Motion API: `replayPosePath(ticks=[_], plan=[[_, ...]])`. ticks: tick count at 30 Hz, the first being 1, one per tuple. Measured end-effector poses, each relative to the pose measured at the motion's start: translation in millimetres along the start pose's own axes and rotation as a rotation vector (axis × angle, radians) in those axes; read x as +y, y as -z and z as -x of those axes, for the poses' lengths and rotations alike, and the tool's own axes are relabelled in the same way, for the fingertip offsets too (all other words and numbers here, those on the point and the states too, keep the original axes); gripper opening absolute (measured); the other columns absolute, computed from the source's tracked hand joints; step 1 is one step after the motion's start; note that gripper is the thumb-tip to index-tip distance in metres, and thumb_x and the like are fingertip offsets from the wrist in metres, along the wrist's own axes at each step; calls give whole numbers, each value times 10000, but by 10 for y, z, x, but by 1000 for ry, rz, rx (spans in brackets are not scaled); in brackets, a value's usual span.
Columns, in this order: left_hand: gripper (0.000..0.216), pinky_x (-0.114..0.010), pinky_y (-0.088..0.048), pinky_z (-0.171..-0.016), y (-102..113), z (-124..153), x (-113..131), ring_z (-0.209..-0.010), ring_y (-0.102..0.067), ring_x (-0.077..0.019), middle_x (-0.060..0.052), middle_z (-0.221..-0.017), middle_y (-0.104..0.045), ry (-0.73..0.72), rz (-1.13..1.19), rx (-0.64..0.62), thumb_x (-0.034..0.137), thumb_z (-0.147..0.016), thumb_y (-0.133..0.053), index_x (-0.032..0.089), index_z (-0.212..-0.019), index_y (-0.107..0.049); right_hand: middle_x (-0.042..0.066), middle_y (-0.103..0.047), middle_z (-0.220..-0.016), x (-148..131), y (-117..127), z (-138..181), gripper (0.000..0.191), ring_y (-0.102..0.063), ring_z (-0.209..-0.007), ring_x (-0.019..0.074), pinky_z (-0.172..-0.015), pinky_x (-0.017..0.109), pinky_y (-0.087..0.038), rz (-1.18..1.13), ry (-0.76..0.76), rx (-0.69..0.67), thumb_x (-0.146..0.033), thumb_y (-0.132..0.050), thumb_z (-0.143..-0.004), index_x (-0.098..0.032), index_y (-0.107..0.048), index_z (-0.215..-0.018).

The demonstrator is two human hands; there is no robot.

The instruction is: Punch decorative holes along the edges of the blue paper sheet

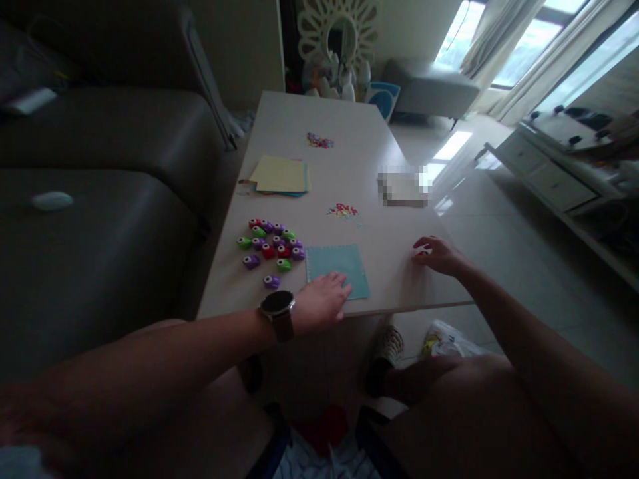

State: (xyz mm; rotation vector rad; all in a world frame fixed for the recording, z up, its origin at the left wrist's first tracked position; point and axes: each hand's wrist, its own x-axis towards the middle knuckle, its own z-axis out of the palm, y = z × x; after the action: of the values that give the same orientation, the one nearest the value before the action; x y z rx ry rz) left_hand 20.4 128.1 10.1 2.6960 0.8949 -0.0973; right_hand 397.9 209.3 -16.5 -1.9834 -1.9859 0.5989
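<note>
We observe the light-blue paper sheet (331,259) near the counter's (389,283) front edge, no clear long axis. Our left hand (323,298), palm down with fingers extended, rests on it; our right hand (439,255), well rightward by the right edge, curls, contents indeterminable.

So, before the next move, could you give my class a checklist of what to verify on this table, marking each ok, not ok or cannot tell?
1. Blue sheet flat on the table: ok.
2. Left hand on the sheet: ok, it rests over the near edge.
3. Right hand free: cannot tell; something small and white shows there.
4. Coloured pieces well clear of the sheet: not ok, one purple piece sits right by its left edge.
5. Stack of sheets squared up: not ok, its edges are out of line.
6. Nearer pile of small bits apart from the blue sheet: ok.
</note>
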Motion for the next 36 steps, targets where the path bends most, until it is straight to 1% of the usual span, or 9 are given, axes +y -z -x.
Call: replayPosePath(ticks=[7,15,18,21,27,30,32,34,36], plan=[[452,-466,-405,-1093,-39,-8,-42,-1352,-453,-352,-216,-1459,-490,17,-12,-4,249,-900,-628,78,-1309,-542,65,-605,-907,-38,-45,6,269,-615,-705,200,-679,366,-504,-49,21,-25,-380,-745,-673,-195,-697,-863],[500,-473,-383,-1121,11,-6,-19,-1381,-425,-361,-220,-1497,-455,34,-3,-45,264,-895,-653,76,-1340,-525,61,-610,-853,-13,-89,-16,250,-595,-689,188,-615,318,-501,-90,35,-64,-395,-730,-677,-191,-687,-816],[495,-465,-390,-1113,-11,-11,-25,-1374,-437,-357,-219,-1483,-470,34,-1,-32,259,-886,-657,83,-1330,-531,58,-608,-813,-17,-91,-13,240,-592,-686,191,-606,312,-498,-85,43,-85,-392,-731,-684,-190,-684,-804],[483,-460,-389,-1110,-41,-15,-39,-1378,-436,-353,-218,-1481,-472,29,3,-8,261,-890,-642,90,-1328,-531,62,-612,-820,-22,-91,-10,230,-591,-681,190,-618,317,-501,-72,61,-85,-388,-736,-689,-190,-690,-797],[545,-492,-349,-1148,-63,-11,-28,-1444,-358,-364,-232,-1548,-397,39,22,-42,261,-896,-648,73,-1384,-494,54,-588,-804,-22,-103,-12,261,-571,-655,179,-602,313,-486,-71,71,-89,-424,-735,-687,-185,-697,-787],[547,-463,-374,-1132,9,-13,-46,-1422,-392,-349,-228,-1529,-423,27,30,-8,260,-896,-648,76,-1388,-495,58,-591,-815,-24,-86,-6,288,-566,-652,178,-607,319,-482,-86,74,-109,-456,-730,-692,-187,-701,-790],[515,-413,-417,-1091,121,-17,-125,-1345,-481,-321,-213,-1460,-497,31,47,39,265,-899,-642,87,-1367,-520,56,-591,-804,-19,-78,-6,294,-567,-656,180,-615,322,-479,-98,71,-121,-461,-730,-688,-187,-704,-792],[434,-359,-470,-1005,279,-17,-278,-1194,-589,-274,-176,-1320,-599,61,79,90,270,-915,-618,110,-1315,-565,50,-590,-783,-6,-80,-10,305,-565,-659,182,-612,322,-471,-106,59,-117,-470,-728,-680,-187,-703,-791],[346,-341,-479,-958,457,-3,-492,-1079,-634,-244,-136,-1186,-664,109,107,161,255,-927,-583,127,-1248,-606,45,-590,-764,8,-93,-15,332,-558,-656,181,-592,314,-456,-125,39,-108,-496,-728,-672,-188,-698,-793]])
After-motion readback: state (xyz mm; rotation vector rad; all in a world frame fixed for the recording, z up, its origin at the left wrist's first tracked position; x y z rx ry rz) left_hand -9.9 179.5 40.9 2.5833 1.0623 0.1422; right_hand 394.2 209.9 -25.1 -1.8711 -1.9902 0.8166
